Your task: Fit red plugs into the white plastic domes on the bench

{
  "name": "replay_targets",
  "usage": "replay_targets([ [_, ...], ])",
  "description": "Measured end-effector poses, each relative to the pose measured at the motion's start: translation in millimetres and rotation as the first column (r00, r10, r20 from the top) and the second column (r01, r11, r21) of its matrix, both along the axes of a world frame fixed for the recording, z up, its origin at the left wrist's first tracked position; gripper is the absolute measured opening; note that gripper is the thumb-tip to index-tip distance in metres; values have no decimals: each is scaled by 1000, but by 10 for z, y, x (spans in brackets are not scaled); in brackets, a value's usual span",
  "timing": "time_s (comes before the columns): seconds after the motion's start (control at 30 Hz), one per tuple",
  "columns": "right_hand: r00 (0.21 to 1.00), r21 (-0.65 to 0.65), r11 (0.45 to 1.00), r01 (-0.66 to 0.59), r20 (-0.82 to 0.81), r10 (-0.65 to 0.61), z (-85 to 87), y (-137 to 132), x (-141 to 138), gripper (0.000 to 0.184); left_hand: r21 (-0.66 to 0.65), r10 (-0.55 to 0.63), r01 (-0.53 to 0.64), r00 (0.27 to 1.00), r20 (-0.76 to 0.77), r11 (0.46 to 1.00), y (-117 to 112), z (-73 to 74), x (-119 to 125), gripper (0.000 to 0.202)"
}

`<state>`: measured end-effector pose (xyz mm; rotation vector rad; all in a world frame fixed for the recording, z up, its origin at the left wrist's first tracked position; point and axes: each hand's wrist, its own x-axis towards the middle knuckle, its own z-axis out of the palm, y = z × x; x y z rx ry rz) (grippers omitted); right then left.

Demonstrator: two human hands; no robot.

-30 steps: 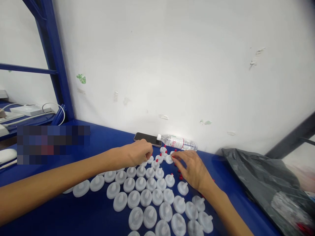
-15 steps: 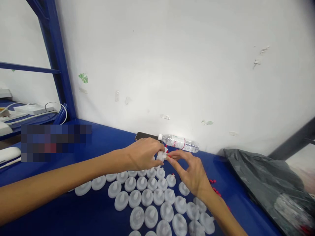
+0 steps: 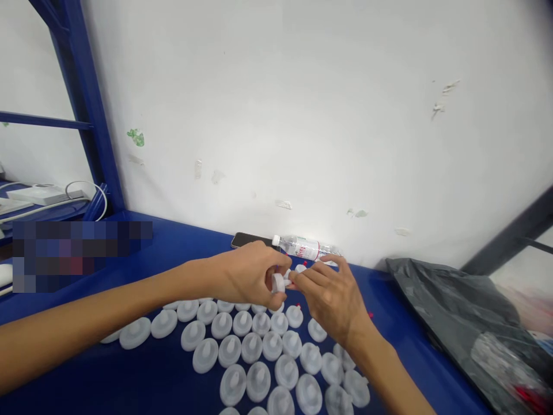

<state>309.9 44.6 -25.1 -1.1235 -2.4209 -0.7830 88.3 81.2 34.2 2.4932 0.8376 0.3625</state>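
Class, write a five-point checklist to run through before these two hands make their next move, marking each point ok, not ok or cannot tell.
1. Left hand has a grip on the held white lid: ok, between thumb and fingers.
2. Right hand is at that lid's nozzle end: ok.
3. A red tip is on the held lid: cannot tell, the fingers cover the nozzle's end.
4. All the loose white lids carry red tips: not ok, many nozzles are bare.
5. Phone and bottle are well away from the hands: not ok, both lie close behind them.
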Motion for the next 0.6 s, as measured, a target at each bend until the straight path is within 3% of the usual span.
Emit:
replay_targets([
  [0.07,999,33,999,23,-46,-21,48,24,160,32,-232,-17,34,997,74,972,25,88,-62,18],
  [0.13,988,69,994,85,-133,-76,85,71,383,31,-394,-78,119,990,120,912,54,183,-145,19],
  [0.2,956,62,975,214,-216,-197,88,141,605,31,-408,-80,123,989,121,905,88,256,-225,18],
  [0.27,925,-77,958,276,-250,-286,45,215,748,32,-293,11,16,996,88,956,130,274,-277,15],
  [0.37,936,-289,933,214,-211,-280,-81,293,775,29,-64,119,-115,991,56,991,220,186,-290,18],
  [0.5,956,-493,860,132,-165,-241,-220,309,683,29,203,166,-165,986,16,965,372,16,-292,23],
  [0.6,949,-491,865,107,-209,-236,-247,304,632,31,306,231,-215,973,-17,928,469,-23,-341,30],
])
